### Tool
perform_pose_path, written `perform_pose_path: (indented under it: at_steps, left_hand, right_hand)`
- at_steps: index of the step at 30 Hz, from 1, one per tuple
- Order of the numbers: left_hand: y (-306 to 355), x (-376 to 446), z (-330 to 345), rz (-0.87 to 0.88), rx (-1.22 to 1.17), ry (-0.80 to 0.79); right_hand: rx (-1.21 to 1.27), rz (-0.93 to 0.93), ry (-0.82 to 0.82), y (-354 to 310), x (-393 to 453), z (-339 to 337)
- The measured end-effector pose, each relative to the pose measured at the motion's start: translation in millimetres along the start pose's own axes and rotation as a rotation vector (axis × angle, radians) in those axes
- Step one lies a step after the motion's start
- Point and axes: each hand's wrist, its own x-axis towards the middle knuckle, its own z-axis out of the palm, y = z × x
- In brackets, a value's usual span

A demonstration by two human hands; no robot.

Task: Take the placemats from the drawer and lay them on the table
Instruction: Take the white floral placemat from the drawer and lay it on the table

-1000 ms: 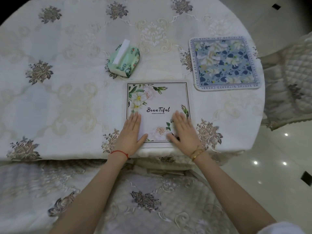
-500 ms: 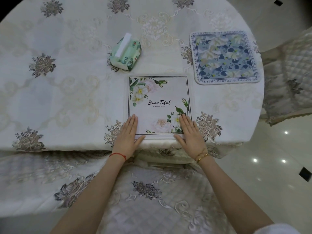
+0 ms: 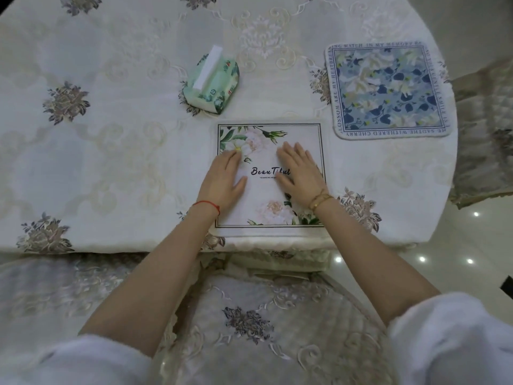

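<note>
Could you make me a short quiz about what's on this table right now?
1. True or false: both hands lie flat on the white floral placemat.
2. Which placemat lies farther from the person: A) the blue floral placemat, B) the white one?
3. What green item sits on the table beyond the left hand?

Key:
1. True; the right hand rests on it too.
2. A.
3. The tissue pack.
</note>
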Motion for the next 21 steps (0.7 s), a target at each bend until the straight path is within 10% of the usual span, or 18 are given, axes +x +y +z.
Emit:
perform_pose_path:
  at_steps: [21]
  left_hand:
    - [-20, 65, 2, -0.028, 0.01, 0.036]
  right_hand:
    - [0.109, 0.097, 0.155, 21, 44, -10]
